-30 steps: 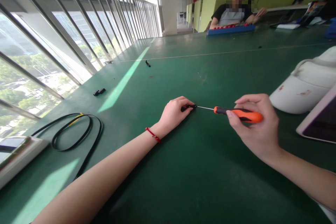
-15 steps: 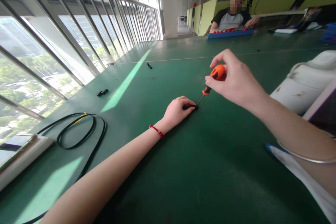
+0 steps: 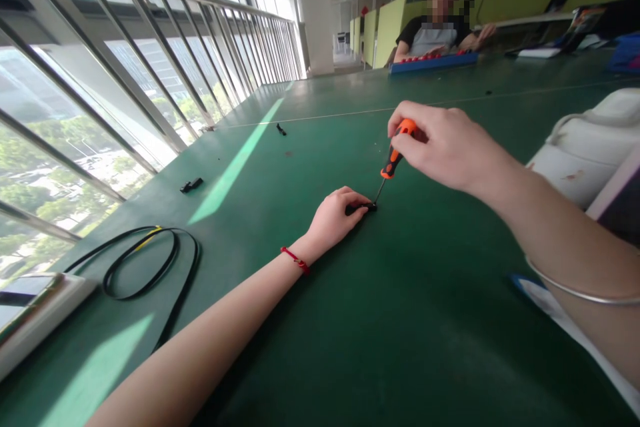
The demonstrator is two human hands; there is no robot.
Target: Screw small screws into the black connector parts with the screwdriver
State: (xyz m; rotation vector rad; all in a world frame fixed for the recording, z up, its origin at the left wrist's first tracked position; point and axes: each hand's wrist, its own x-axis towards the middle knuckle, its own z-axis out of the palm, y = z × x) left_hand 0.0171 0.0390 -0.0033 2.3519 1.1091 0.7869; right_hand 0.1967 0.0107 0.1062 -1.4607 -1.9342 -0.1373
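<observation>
My left hand [image 3: 337, 215] rests on the green table, its thumb and fingers closed around a small black part [image 3: 371, 207] that lies flat. Only the part's right end shows clearly; the rest is under my fingers. My right hand [image 3: 440, 141] grips the top of an orange-and-black screwdriver [image 3: 393, 159]. The screwdriver leans slightly to the right, and its thin metal shaft reaches down to the exposed end of the black part. Whether the tip sits in a screw is too small to make out.
Two more small black pieces, one nearer [image 3: 191, 185] and one farther [image 3: 281, 129], lie to the left. A black cable [image 3: 195, 260] loops beside a boxy white object [image 3: 55, 307]. A white container [image 3: 575, 153] stands right. Across the table, a person [image 3: 435, 40] sits behind a blue tray [image 3: 433, 63].
My right hand has closed its fingers around the screwdriver handle, which is now more upright. My left hand still holds the black part in place. The view has shifted slightly.
</observation>
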